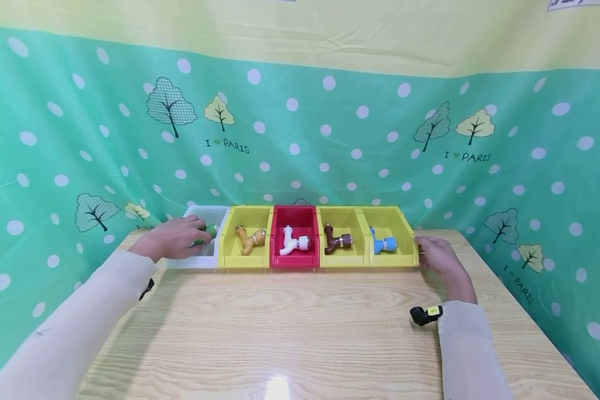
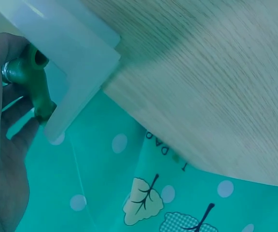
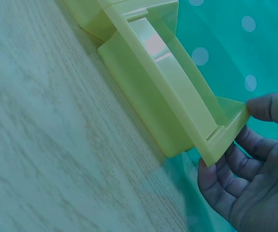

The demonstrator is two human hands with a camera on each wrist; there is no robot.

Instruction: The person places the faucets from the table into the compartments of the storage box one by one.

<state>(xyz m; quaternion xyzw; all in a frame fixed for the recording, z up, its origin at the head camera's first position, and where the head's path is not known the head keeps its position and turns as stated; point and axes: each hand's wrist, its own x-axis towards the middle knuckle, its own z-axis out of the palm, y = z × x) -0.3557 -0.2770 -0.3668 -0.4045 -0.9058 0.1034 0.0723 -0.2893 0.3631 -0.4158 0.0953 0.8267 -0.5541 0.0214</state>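
Observation:
My left hand (image 1: 177, 238) reaches over the white bin (image 1: 190, 262) at the left end of the row and grips a green plastic tap (image 2: 34, 82). Only parts of this tap show in the head view. At the opposite end, my right hand (image 1: 442, 258) holds the outer side edge of the last yellow bin (image 3: 144, 63), thumb near one corner and fingers along its side. A blue tap (image 1: 382, 244) lies inside that bin. Between the end bins, an orange tap (image 1: 250, 241), a white tap (image 1: 294, 243) and a brown tap (image 1: 336, 241) lie one per bin.
The bins, including a red bin (image 1: 295, 263) in the middle, stand side by side along the back of the wooden table (image 1: 290, 322). Green polka-dot cloth (image 1: 325, 144) hangs behind and at both sides. Black wrist cameras (image 1: 426, 315) sit at the cuffs.

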